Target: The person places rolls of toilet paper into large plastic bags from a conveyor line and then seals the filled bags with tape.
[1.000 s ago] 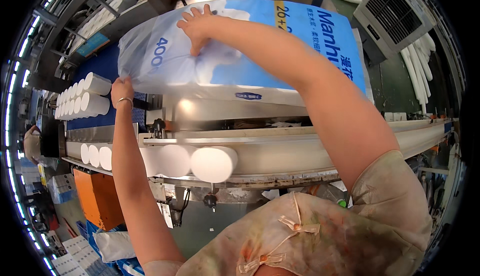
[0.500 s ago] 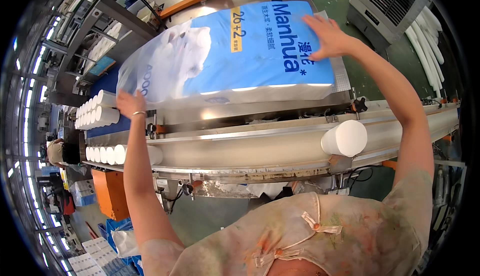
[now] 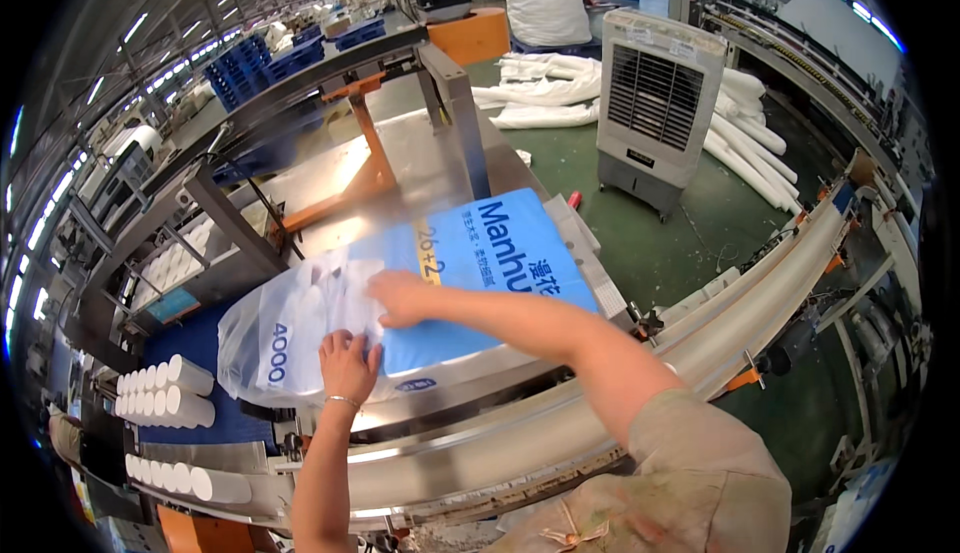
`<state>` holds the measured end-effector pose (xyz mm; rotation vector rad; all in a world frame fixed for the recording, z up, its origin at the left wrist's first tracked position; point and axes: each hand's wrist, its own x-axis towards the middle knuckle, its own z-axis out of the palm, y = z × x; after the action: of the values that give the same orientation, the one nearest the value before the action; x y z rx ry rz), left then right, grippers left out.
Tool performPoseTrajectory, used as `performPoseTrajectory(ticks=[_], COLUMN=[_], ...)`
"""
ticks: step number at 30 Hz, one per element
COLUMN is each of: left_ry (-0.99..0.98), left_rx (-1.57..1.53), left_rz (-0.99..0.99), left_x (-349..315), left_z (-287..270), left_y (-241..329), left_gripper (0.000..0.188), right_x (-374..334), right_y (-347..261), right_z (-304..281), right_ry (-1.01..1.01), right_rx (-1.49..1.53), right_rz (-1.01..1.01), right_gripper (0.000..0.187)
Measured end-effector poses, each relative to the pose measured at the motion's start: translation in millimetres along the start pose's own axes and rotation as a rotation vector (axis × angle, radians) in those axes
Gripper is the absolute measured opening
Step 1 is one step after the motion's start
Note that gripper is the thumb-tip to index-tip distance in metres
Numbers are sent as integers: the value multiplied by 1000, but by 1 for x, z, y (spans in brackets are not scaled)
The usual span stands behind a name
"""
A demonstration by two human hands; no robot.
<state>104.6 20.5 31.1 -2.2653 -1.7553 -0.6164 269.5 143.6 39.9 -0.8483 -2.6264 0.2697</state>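
Note:
A large blue and white plastic pack of paper rolls (image 3: 530, 323) lies on the metal table, its clear, loose film end (image 3: 245, 338) to the left. My left hand (image 3: 350, 361) rests on the film near the pack's front edge, fingers apart and slightly bent. Just beyond it, my right hand (image 3: 402, 298) reaches across the pack and touches the film where the white and blue parts meet. Its fingers are blurred and partly hidden.
White rolls stand in rows (image 3: 165, 398) on a blue belt at left, with another row (image 3: 190, 481) on the near conveyor (image 3: 450, 453). A metal frame with an orange bracket (image 3: 365, 143) rises behind the pack. A grey air cooler (image 3: 655, 103) stands at the far right on green floor.
My right hand has moved left from the pack's right end to its middle. My left hand has shifted from the film's left end towards the middle. The view has turned, showing more far floor.

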Motion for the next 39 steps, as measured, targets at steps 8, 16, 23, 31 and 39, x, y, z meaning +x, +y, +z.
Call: performPoseTrajectory(ticks=[8,16,23,31,39], left_ry=[199,181,-95,-244,-38], left_rx=[-356,-196,-101,-446,-231], left_rz=[3,131,111,-11,45], left_x=[0,11,11,-65,-37], left_z=[22,4,-21,-72,-76], left_y=[-22,-22,-8,29,-18], left_gripper=[16,13,35,33,41], right_x=[71,59,61,96,80], right_y=[-38,-44,-30,53,99], right_z=[9,-6,-1,-34,-44], right_ry=[-483,-337,-72,44,155], right_rx=[-42,-216,-354,-577,-402], right_rz=[296,16,-99,169,408], right_gripper=[78,45,13,16,25])
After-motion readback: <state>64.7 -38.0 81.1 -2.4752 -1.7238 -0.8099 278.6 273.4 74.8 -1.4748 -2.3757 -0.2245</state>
